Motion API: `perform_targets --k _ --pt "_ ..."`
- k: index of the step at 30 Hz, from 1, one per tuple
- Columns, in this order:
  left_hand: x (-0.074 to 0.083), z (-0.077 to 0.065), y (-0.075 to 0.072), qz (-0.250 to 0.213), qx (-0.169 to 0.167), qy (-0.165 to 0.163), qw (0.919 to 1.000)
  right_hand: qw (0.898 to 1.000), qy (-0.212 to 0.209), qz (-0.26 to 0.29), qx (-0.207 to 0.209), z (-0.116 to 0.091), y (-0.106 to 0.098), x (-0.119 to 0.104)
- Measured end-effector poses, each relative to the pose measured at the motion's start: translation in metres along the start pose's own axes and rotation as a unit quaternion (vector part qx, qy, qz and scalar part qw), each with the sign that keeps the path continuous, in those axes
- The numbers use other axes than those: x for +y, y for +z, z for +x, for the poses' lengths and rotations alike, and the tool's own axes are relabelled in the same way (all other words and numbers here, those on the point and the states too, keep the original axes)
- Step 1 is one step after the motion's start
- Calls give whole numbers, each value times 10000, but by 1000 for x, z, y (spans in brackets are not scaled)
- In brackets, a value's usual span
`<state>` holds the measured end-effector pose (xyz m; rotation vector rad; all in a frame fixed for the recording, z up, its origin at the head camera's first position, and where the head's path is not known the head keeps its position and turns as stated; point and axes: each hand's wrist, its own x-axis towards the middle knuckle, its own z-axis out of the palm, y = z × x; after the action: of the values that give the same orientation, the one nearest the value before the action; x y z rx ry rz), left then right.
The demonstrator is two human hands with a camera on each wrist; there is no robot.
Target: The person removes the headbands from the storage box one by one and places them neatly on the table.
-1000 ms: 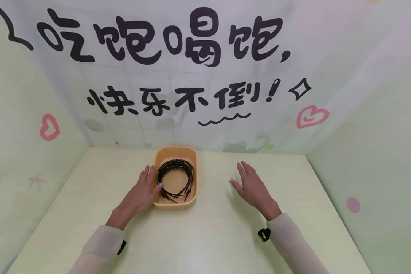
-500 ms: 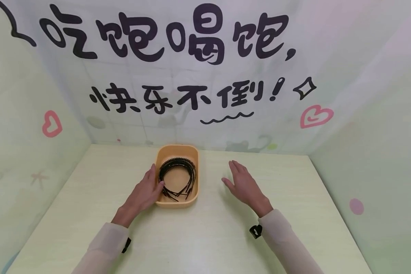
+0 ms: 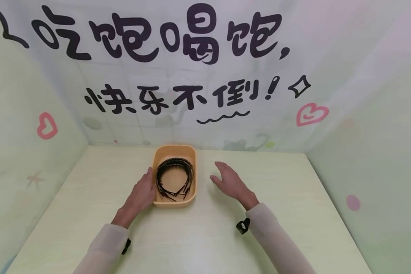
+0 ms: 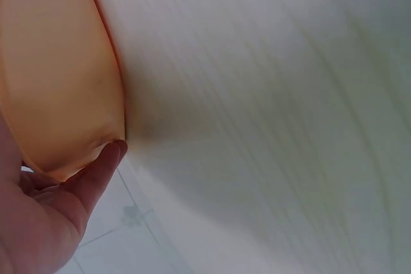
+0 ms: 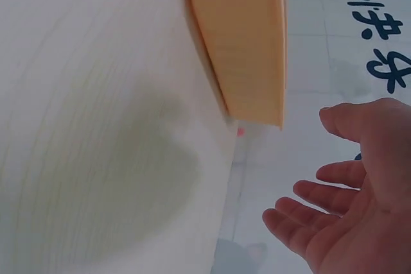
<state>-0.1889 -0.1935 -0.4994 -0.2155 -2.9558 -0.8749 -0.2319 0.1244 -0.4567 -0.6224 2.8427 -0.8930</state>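
Several black toothed headbands (image 3: pixel 174 163) lie nested together inside an orange rectangular bin (image 3: pixel 175 204) by the back wall. My left hand (image 3: pixel 142 195) is against the bin's left side, its fingers extended along the wall. In the left wrist view, that hand (image 4: pixel 61 206) touches the outside of the bin (image 4: pixel 64 68) near a corner. To the right of the bin, my right hand (image 3: pixel 231 183) hovers apart from it, holding nothing. The right wrist view has the right hand (image 5: pixel 350 194) with spread, relaxed fingers and the bin's outer wall (image 5: pixel 247 49) beyond.
The pale wooden tabletop (image 3: pixel 198 239) stretches around the bin. A printed back wall (image 3: pixel 178 72) with large black characters rises behind, and side walls (image 3: pixel 373 160) flank the table. Dark straps (image 3: pixel 243 226) hang below the wrists.
My right hand has moved left, closer to the bin. My left thumb has come off the bin's rim and is now outside the wall. The bin and headbands stay in place.
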Motion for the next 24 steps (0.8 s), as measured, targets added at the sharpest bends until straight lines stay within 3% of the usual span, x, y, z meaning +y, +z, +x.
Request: perform_targets --k 7,10,24 --pt "0 3 4 11 80 -82 9999 9894 191 1420 -246 19 11 -23" --pt "1 5 6 51 64 -135 9999 9858 185 1647 -255 27 15 -31" --pt "3 1 6 168 105 -166 9997 9914 -167 1255 -343 46 32 -62"
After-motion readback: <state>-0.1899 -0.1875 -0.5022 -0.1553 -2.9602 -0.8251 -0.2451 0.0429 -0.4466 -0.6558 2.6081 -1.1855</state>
